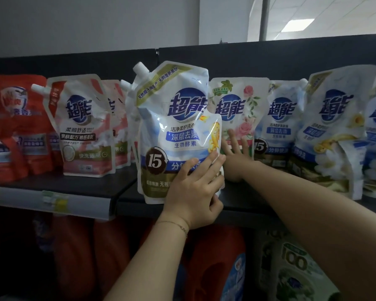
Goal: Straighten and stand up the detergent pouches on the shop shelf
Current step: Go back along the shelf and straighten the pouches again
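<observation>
1. Nearest, the left hand (pixel 193 187) is gripping the blue-and-white pouch (pixel 174 127) at its lower right corner, fingers lying across the face, thumb seemingly curling behind the edge.
2. That pouch is sitting upright at the shelf's (pixel 74 184) front edge, spout pointing up-left.
3. Deeper in, the right hand (pixel 237 153) is pressing spread fingers against the rose pouch (pixel 232 105).

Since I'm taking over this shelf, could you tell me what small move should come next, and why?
Probably slide the blue pouch back into line: the left hand holds it at the shelf edge, ahead of its row, while the right hand touches the rose pouch.
</observation>
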A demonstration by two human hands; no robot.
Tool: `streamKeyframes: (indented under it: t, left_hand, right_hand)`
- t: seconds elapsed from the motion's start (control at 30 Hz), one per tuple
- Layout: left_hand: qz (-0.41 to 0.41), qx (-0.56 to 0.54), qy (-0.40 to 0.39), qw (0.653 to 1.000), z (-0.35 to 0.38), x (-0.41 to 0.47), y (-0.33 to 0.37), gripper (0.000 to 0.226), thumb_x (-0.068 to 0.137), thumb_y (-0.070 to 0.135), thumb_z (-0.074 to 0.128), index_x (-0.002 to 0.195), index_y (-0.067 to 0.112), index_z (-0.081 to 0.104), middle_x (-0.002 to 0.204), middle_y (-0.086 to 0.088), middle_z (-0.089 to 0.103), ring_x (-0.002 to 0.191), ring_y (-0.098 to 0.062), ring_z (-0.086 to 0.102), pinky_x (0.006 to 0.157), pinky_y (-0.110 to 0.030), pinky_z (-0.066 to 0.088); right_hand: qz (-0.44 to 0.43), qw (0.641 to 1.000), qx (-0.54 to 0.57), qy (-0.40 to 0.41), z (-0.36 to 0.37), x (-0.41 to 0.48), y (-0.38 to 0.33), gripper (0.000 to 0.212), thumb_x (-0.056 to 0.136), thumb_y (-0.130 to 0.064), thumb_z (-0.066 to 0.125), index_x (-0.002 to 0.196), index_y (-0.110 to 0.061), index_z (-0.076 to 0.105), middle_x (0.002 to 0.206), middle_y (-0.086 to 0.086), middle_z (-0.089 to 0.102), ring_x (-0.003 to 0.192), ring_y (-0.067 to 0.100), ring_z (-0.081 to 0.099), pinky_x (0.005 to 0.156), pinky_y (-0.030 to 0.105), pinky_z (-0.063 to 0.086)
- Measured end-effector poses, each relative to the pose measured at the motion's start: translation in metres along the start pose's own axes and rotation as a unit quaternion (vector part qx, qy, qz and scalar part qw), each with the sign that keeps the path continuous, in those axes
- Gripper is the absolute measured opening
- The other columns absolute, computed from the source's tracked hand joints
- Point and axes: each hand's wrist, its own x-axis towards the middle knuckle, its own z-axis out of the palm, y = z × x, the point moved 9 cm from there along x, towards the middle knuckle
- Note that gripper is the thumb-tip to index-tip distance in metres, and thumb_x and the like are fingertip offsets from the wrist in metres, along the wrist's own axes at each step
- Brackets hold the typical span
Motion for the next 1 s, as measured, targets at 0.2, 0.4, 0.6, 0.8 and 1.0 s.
streamKeyframes:
  t: [0.2,0.4,0.6,0.8,1.0]
  left_hand:
    - [0.008,-0.007,0.004,1.0,-0.001,0.0,0.001,0.041,0.072,0.033,0.049,0.103,0.021,0.072,0.149,-0.001,0.045,0.141,-0.016,0.03,0.113,-0.037,0.01]
    - [0.015,0.005,-0.003,1.0,0.0,0.0,0.002,0.04,0.074,0.034,0.047,0.1,0.02,0.074,0.147,-0.002,0.047,0.14,-0.018,0.031,0.109,-0.04,0.018]
    - [0.012,0.004,-0.022,1.0,0.003,0.0,0.001,0.043,0.075,0.034,0.041,0.099,0.02,0.075,0.146,-0.003,0.048,0.14,-0.018,0.032,0.107,-0.044,0.023]
    - [0.003,0.025,-0.021,0.999,0.003,0.0,0.005,0.047,0.079,0.032,0.036,0.102,0.016,0.074,0.142,-0.008,0.053,0.136,-0.024,0.044,0.105,-0.048,0.024]
    - [-0.029,0.025,0.014,0.999,-0.009,0.005,0.009,0.037,0.086,0.027,0.037,0.089,0.017,0.073,0.125,-0.006,0.065,0.124,-0.024,0.056,0.097,-0.046,0.027]
  right_hand:
    - [-0.042,0.998,0.027,-0.044,-0.008,-0.011,-0.008,0.087,0.093,-0.047,0.046,0.152,-0.029,-0.015,0.153,0.01,-0.037,0.134,0.04,-0.041,0.115,0.062,-0.01]
    - [-0.044,0.974,0.217,0.05,-0.041,-0.067,0.017,0.04,0.095,-0.015,0.052,0.135,-0.015,0.053,0.134,0.01,0.054,0.119,0.03,0.054,0.099,0.038,0.045]
    - [-0.021,0.986,0.146,0.075,-0.023,-0.127,0.043,0.037,0.093,-0.026,0.05,0.129,-0.022,0.055,0.13,0.003,0.054,0.114,0.027,0.055,0.092,0.042,0.05]
    - [0.054,0.973,0.143,0.171,-0.03,-0.181,0.09,0.019,0.094,-0.029,0.047,0.091,-0.016,0.061,0.096,0.002,0.065,0.087,0.025,0.06,0.065,0.032,0.044]
    - [0.231,0.931,0.176,0.221,-0.015,-0.215,0.145,0.026,0.094,-0.035,0.049,0.082,-0.014,0.059,0.082,0.003,0.058,0.072,0.024,0.053,0.061,0.031,0.04]
